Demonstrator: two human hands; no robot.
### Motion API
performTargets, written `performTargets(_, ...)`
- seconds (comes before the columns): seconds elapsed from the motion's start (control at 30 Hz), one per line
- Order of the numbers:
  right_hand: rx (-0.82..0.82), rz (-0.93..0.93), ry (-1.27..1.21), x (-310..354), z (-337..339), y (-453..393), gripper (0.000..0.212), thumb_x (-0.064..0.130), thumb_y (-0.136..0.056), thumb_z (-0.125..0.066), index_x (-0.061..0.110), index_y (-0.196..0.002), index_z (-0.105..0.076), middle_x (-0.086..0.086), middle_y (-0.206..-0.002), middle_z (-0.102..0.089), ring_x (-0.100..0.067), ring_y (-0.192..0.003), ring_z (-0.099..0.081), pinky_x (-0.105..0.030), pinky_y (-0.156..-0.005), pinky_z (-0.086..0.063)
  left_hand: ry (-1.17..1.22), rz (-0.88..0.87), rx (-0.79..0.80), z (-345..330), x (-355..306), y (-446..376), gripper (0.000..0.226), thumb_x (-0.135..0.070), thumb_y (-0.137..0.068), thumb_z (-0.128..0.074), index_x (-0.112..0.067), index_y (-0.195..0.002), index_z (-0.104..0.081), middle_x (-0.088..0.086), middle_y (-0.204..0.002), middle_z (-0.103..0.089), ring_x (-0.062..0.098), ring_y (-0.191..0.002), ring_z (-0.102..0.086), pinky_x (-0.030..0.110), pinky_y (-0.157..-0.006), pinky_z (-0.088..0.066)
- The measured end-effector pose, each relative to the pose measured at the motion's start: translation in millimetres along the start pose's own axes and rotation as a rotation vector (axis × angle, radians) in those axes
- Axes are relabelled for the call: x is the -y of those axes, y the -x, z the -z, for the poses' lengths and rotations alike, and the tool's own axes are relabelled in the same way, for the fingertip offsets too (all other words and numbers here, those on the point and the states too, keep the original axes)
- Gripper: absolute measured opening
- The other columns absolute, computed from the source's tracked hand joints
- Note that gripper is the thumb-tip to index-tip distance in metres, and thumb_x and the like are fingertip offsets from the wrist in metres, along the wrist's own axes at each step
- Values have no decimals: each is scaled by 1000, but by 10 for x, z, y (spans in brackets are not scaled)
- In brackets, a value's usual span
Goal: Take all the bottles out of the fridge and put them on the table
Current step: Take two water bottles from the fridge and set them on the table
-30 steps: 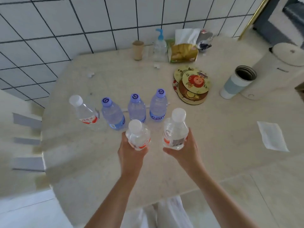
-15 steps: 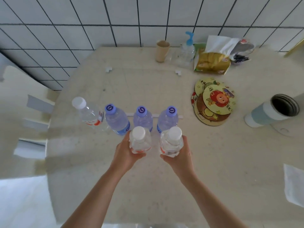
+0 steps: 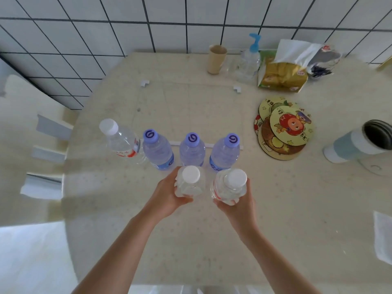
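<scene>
Head view: we're gripping a white-capped bottle in our left hand and another in our right hand, fingers curling round each. Both are standing upright, caps facing the camera, just in front of four bottles standing on the table. Bases are staying hidden, so we can't tell whether they're touching down.

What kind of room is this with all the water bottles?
Probably a kitchen or dining corner at home. A white tiled wall stands behind a pale table. On the table sit a tissue pack, a soap pump bottle and cartoon coasters.
</scene>
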State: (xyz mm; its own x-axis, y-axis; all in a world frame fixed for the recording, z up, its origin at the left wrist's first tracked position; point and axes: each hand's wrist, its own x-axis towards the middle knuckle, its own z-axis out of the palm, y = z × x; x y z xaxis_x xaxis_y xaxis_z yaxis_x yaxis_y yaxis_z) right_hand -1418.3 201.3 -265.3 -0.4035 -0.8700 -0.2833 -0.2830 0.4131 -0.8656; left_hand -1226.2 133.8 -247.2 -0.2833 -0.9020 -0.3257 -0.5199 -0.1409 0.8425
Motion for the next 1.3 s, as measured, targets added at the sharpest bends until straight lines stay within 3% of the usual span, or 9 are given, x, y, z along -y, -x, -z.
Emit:
performTargets(0.17, -45, 7, -48, -46, -52, 36, 77, 9, -63, -86, 31, -124, -45, 10, -114, -61, -12, -104, -60, -23, -83, -50, 80, 0, -76, -66, 119, 40, 77, -4, -65, -86, -39, -121, -45, -26, -107, -57, 8, -103, -57, 3, -80, -43)
performTargets(0.27, -103, -2, -17, -84, -115, 83, 77, 16, -64, -86, 20, -129, -45, 1, -122, -58, -17, -111, -57, -32, -90, -50, 88, 7, -99, -109, 214, 94, 72, -7, -69, -84, -24, -129, -48, -9, -111, -63, 10, -105, -60, 2, -77, -44)
performTargets(0.4, -140, -51, -48, -97, -173, 180, 70, 18, -67, -84, 21, -124, -43, 1, -124, -54, -17, -115, -55, -47, -93, -51, 114, 15, -86, -100, 278, 153, 67, -7, -80, -74, -20, -138, -45, -8, -127, -60, 7, -115, -58, 4, -76, -46)
performTargets(0.57, -178, -15, -112, 1, -67, 354, 63, 2, -77, -74, 15, -128, -40, 1, -123, -51, -20, -115, -54, -36, -91, -50, 45, 50, 11, 24, 322, 346, 62, -9, -86, -68, -22, -141, -43, -9, -125, -55, 14, -112, -58, 11, -82, -44)
performTargets(0.7, -201, 4, -99, 70, -7, 579, 61, 1, -81, -70, 8, -133, -38, -9, -125, -52, -23, -112, -57, -27, -85, -46, -46, 24, -1, 173, 373, 631, 43, -14, -87, -67, -22, -128, -55, -5, -109, -67, 13, -100, -65, 28, -91, -50)
performTargets(0.83, -180, 48, -92, 69, 48, 797, 56, 3, -84, -68, 8, -132, -39, -8, -120, -53, -23, -106, -60, -21, -80, -46, -142, -47, -27, 218, 382, 979, 45, -18, -88, -67, -22, -131, -54, -9, -106, -67, 11, -103, -62, 27, -95, -48)
performTargets(0.97, -90, 98, -20, 10, 67, 1184, 37, 7, -90, -61, 6, -125, -49, -7, -113, -59, -21, -101, -63, -5, -70, -46, -101, -69, -167, 126, 446, 1513, 34, -16, -89, -65, -20, -123, -61, -9, -101, -69, 9, -99, -63, 34, -90, -53)
performTargets(1.13, 41, 209, 73, -262, 111, 1850, 26, 11, -90, -63, 8, -115, -58, -4, -99, -64, -24, -98, -65, -42, -90, -53, 34, -71, -465, -218, 540, 2422, 28, -8, -91, -60, -17, -118, -65, -12, -94, -71, -3, -94, -64, 27, -84, -55)
performTargets(1.3, 195, 285, 159, -454, 233, 2543, 27, 18, -92, -60, 9, -117, -56, -2, -106, -64, -18, -102, -63, -43, -94, -50, 27, -8, -608, -565, 659, 3435, 27, -9, -91, -60, -20, -115, -65, -14, -90, -72, -11, -90, -63, 9, -77, -51)
